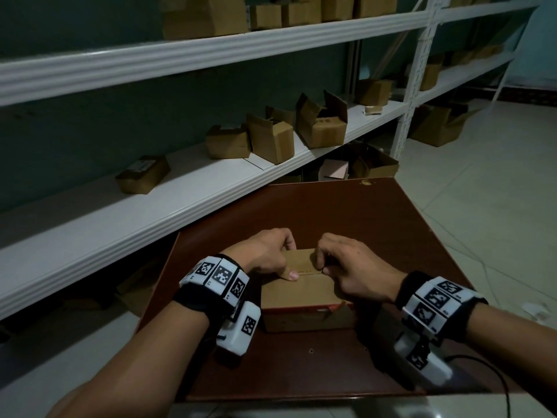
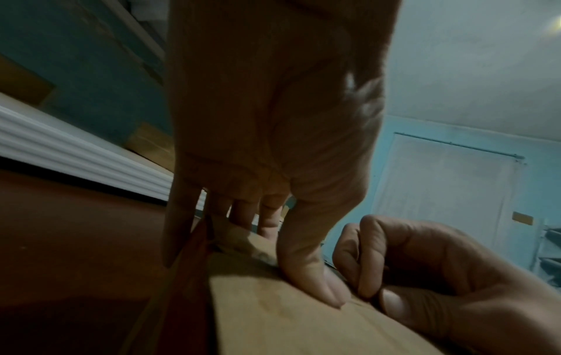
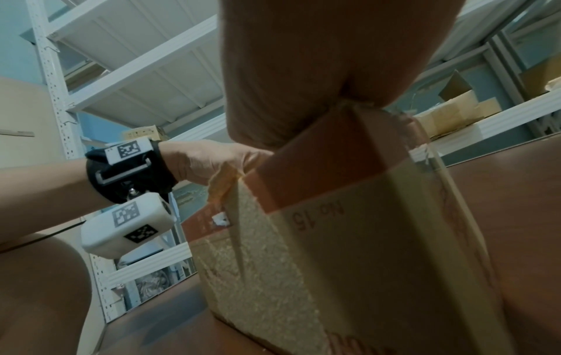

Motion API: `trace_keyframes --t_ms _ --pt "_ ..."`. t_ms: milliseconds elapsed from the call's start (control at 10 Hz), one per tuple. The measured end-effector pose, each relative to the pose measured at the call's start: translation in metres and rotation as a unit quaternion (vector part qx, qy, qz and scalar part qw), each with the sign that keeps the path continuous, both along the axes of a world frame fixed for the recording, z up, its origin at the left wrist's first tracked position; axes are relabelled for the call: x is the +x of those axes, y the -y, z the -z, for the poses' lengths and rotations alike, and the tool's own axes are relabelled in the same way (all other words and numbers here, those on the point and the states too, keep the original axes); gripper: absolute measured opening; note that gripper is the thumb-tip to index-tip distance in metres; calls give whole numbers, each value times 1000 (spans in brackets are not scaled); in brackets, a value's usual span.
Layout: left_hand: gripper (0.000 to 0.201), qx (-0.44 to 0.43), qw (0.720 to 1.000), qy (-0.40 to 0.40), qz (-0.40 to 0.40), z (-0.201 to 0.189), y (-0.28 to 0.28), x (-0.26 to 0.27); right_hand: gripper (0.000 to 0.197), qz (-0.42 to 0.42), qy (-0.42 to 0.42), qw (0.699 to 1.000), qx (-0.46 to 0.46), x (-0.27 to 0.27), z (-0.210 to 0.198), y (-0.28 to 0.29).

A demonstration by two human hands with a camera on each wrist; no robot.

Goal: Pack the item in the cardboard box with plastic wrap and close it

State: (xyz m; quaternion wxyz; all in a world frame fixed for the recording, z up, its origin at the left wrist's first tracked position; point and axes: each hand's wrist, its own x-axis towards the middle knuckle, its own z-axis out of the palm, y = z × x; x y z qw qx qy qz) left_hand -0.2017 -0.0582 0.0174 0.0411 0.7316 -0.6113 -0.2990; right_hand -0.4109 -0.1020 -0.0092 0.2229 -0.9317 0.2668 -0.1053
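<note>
The small brown cardboard box (image 1: 304, 292) sits near the middle of the dark reddish-brown wooden table (image 1: 346, 212), its top flaps folded down flat, with a strip of red tape (image 1: 297, 309) along its near upper edge. Whatever is inside is hidden by the flaps, so no item or plastic wrap can be made out. From the right wrist the box's near side looks rough and torn, with "No. 15" printed on the adjoining face, and most of the right hand is cut off by the frame.

Behind and left of the table runs the long white metal shelving (image 1: 211, 188), carrying several open and closed brown cartons (image 1: 272, 140); more cartons sit on the pale tiled floor (image 1: 494, 188) beneath it. Both wrists wear black bands with white marker-covered camera blocks (image 1: 238, 330).

The left hand (image 1: 265, 256) rests on the box's left top, fingers reaching over the far edge and thumb pressed flat on the flap seam. The right hand (image 1: 358, 271) lies on the right top with fingers curled; finger and thumb tips meet at the seam, seemingly pinching the flap's edge, though the dim light leaves that unsure.
</note>
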Motion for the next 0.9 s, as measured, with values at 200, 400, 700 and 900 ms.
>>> trace_keyframes --t_ms 200,400,700,900 --pt "50 -5 996 61 57 -8 -3 -3 24 -5 8 1000 5 -1 0 1" --pt "58 13 986 105 132 -13 -6 6 14 -1 37 999 31 -4 -2 2" --pt "62 -40 990 -63 121 -26 -7 28 4 46 140 988 38 -9 -18 9" --pt "41 -196 973 -84 90 -28 -1 35 11 129 243 959 64 -14 -32 20"
